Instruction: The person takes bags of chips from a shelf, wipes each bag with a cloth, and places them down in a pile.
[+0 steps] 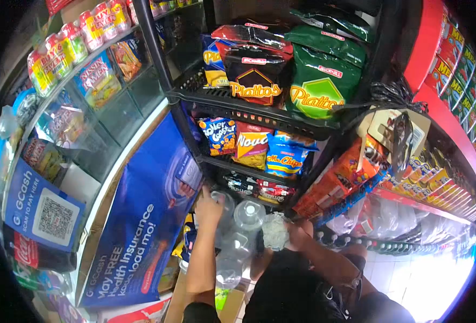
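My left hand (pixel 210 210) is at the left side of a clear plastic jar (pixel 225 203), its index finger pointing up and the other fingers seemingly curled on the jar's edge. A crumpled whitish cloth (pixel 275 231) is bunched in my right hand (pixel 298 236), whose fingers are partly hidden behind it. Between the hands stands another clear plastic jar (pixel 249 215) with a round top. More transparent containers (pixel 230 277) sit below it, nearer my body. Some dark and yellow packs (pixel 186 239) lie beside my left forearm.
A black rack (pixel 248 159) of snack bags rises ahead. On the left are a glass display case (pixel 114 121) with noodle cups on top and a blue poster (pixel 146 220). To the right, a red-edged shelf (pixel 424 194) holds hanging sachets. A cardboard box (pixel 232 307) is below.
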{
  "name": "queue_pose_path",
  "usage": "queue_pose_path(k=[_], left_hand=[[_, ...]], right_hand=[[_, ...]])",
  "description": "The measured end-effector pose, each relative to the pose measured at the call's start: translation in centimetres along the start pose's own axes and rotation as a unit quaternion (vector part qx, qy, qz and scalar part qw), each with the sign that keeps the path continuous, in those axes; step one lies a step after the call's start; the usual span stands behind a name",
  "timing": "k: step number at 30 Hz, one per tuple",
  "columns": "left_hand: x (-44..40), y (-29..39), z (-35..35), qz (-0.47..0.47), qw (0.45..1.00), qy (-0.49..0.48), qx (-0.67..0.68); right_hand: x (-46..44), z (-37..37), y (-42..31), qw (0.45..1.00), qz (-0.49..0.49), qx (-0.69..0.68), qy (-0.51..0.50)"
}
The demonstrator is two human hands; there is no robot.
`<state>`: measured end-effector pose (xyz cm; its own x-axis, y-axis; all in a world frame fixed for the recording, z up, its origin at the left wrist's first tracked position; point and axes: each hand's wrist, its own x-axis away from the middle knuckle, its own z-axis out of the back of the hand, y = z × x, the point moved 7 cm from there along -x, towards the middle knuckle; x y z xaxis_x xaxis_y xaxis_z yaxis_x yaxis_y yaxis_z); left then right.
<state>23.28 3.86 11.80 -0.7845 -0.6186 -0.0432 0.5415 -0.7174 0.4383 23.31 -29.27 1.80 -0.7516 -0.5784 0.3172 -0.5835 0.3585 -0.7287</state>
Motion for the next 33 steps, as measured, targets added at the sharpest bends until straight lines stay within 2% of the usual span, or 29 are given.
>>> queue_pose_path(k=[2, 3, 4, 5, 6, 8, 9, 11, 13, 15, 18, 19, 21, 23, 25, 28, 30, 31, 33], left_hand=[[-0.4, 3.8, 5.4, -0.075, 0.984, 0.076, 0.146], [-0.6, 6.2, 8.9, -0.108, 0.96, 0.097, 0.239], [-0.5, 8.7, 12.8, -0.152, 0.937, 0.149, 0.276], [-0.4, 11.0, 16.8, -0.196, 0.908, 0.2, 0.311], [-0.4, 13.3, 20.6, -0.254, 0.886, 0.244, 0.303], [-1.7, 17.3, 26.3, -0.351, 0.835, 0.318, 0.28], [-3.1, 19.0, 28.4, -0.391, 0.809, 0.349, 0.266], [-7.2, 22.2, 31.3, -0.423, 0.786, 0.405, 0.199], [-12.8, 25.3, 32.6, -0.409, 0.798, 0.412, 0.162], [-18.2, 27.7, 32.9, -0.413, 0.81, 0.406, 0.095], [-21.7, 29.8, 31.1, -0.445, 0.866, 0.227, -0.008], [-23.5, 30.2, 30.0, -0.422, 0.883, 0.167, -0.12], [-21.9, 30.5, 30.4, -0.334, 0.895, 0.174, -0.241], [-20.9, 30.4, 31.1, -0.355, 0.854, 0.253, -0.284], [-19.6, 30.2, 31.8, -0.389, 0.83, 0.264, -0.299], [-16.2, 30.8, 32.6, -0.377, 0.848, 0.232, -0.293], [-15.2, 30.2, 32.4, -0.389, 0.839, 0.213, -0.315], [-14.6, 30.1, 32.4, -0.396, 0.834, 0.205, -0.326], [-12.4, 29.5, 31.9, -0.37, 0.874, 0.086, -0.302]], right_hand=[[-0.3, -0.9, 0.7, 0.981, -0.102, -0.166, 0.028], [-0.6, -1.4, 0.6, 0.977, -0.115, -0.18, 0.021], [-0.7, -1.9, 0.2, 0.981, -0.115, -0.156, 0.005], [-0.4, -3.0, -2.2, 0.994, -0.019, 0.096, -0.044], [1.0, -5.3, -4.9, 0.933, 0.081, 0.34, -0.088], [0.9, -5.3, -4.4, 0.897, 0.111, 0.413, -0.111], [-0.8, -2.3, -0.7, 0.962, 0.045, 0.252, -0.095], [-2.7, 1.1, 2.5, 0.994, -0.004, 0.085, -0.064], [-2.1, 1.0, 2.0, 0.998, -0.049, -0.034, 0.01], [-0.5, -0.7, -0.2, 0.995, -0.05, -0.05, 0.07], [1.6, -2.6, -4.0, 0.985, 0.004, 0.081, 0.155], [2.1, -3.0, -5.3, 0.971, 0.027, 0.155, 0.18], [2.9, -3.5, -7.2, 0.932, 0.056, 0.289, 0.211], [2.5, -2.2, -7.0, 0.888, 0.062, 0.4, 0.217], [2.0, -0.8, -6.2, 0.846, 0.057, 0.484, 0.215], [1.5, -0.1, -6.0, 0.779, 0.039, 0.591, 0.205], [0.7, 1.0, -4.4, 0.837, 0.004, 0.515, 0.187], [0.2, 1.4, -2.9, 0.902, -0.027, 0.395, 0.172], [-0.7, 1.9, 0.9, 0.978, -0.09, 0.131, 0.133]])
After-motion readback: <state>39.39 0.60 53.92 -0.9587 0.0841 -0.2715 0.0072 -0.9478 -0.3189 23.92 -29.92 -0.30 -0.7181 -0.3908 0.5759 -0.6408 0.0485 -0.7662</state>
